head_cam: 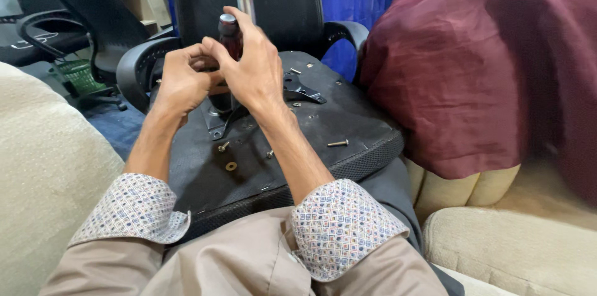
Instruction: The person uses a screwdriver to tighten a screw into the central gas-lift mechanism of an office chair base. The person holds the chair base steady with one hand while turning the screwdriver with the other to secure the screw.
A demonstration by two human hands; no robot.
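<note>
While both forearms are reaching forward from rolled, patterned cuffs, the two hands are meeting above the upturned underside of a black chair seat [348, 119], which is lying across the person's lap. The right hand [252, 66] is arching over a screwdriver [229, 33] with a dark red translucent handle, its wrist bent and its fingers curling round the handle from the right side, gripping it; the handle's rounded cap is showing just above the index finger. The tool is standing roughly upright near the far middle of the seat, over a black metal bracket [297, 89] fixed to the board. The left hand [181, 79] is closing in from the left, fingers bunched and touching the right hand's fingertips low beside the handle; it seems to be pinching something small, though the view is too crowded to tell what. The shaft and tip are hidden behind the hands.

Loose hardware is lying on the seat: a long screw [338, 143] towards the right edge, a short screw [222, 146] and a washer [231, 166] nearer the near edge. A maroon cloth [472, 66] is draping over cushions just beside the seat's right edge.
</note>
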